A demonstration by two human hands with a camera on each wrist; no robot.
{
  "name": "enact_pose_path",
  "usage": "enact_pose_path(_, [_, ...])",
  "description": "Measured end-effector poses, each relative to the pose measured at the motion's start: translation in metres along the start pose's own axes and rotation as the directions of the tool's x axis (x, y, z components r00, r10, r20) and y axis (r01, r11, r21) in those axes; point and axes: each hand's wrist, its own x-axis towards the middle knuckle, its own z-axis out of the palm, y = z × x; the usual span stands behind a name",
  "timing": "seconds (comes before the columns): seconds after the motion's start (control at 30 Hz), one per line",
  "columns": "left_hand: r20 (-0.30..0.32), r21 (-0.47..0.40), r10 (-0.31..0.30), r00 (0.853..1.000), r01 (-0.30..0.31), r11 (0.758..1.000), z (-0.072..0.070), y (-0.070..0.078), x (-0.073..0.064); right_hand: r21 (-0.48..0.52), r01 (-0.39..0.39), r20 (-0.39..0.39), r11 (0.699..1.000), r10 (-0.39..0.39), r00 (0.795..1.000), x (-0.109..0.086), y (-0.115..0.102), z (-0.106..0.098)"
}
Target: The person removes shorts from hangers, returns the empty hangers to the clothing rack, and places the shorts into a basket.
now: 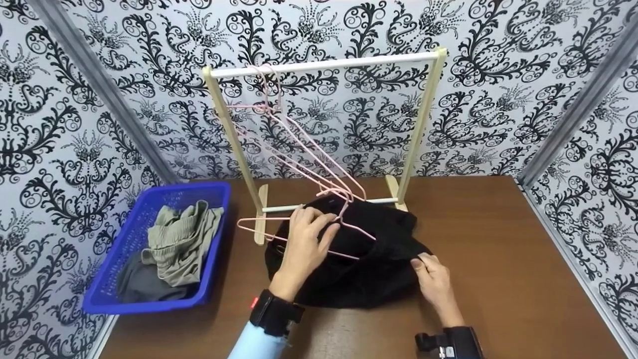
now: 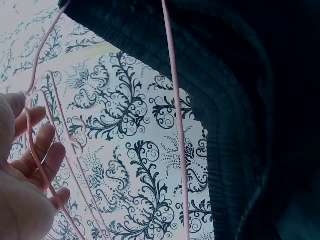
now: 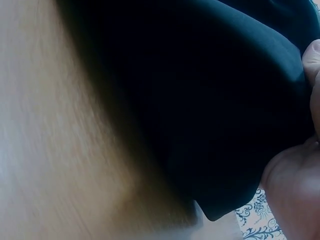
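Observation:
My left hand (image 1: 305, 244) pinches a pink wire hanger (image 1: 264, 219) near the base of its hook, thumb and fingertips meeting there. The hanger's right shoulder reaches into a black garment (image 1: 369, 284), while its left end sticks out past the cloth. In the left wrist view, the garment's gathered elastic edge (image 2: 225, 165) curves behind the hanger's long bar (image 2: 178, 110). My right hand (image 1: 434, 281) grips the garment's right side between thumb and fingers. The right wrist view shows the dark cloth (image 3: 200, 100) hanging from that hand close over the wooden table.
Behind the garment stands a small rack with a white top rail (image 1: 324, 66) and wooden posts. Pink hangers (image 1: 304, 137) hang at its left end. On the left, a blue basket (image 1: 142, 308) holds a beige garment (image 1: 179, 239) and a dark grey one (image 1: 149, 281). Patterned walls enclose the table (image 1: 523, 299).

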Motion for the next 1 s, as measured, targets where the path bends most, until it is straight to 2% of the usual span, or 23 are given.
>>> enact_pose_path(0.17, [-0.028, -0.020, -0.037, 0.999, 0.037, 0.999, 0.002, 0.004, 0.002, -0.025, -0.006, -0.007, 1.000, 0.006, 1.000, 0.000, -0.006, -0.001])
enact_pose_path(0.53, [-0.102, -0.049, -0.096, 0.990, 0.092, 0.995, 0.003, 0.010, 0.009, -0.021, -0.105, -0.015, 0.994, 0.105, 0.994, 0.005, -0.016, 0.001])
enact_pose_path(0.7, [-0.105, -0.051, -0.130, 0.986, 0.125, 0.991, 0.006, 0.016, 0.010, -0.028, -0.130, -0.014, 0.991, 0.129, 0.991, 0.004, -0.019, -0.003])
enact_pose_path(0.83, [-0.110, -0.055, -0.153, 0.982, 0.147, 0.988, 0.007, 0.021, 0.010, -0.018, -0.157, -0.034, 0.988, 0.156, 0.987, 0.005, -0.024, -0.004])
enact_pose_path(1.0, [-0.154, -0.077, -0.185, 0.971, 0.175, 0.982, 0.006, 0.022, 0.005, 0.045, -0.176, -0.030, 0.983, 0.178, 0.984, 0.007, -0.029, 0.001])
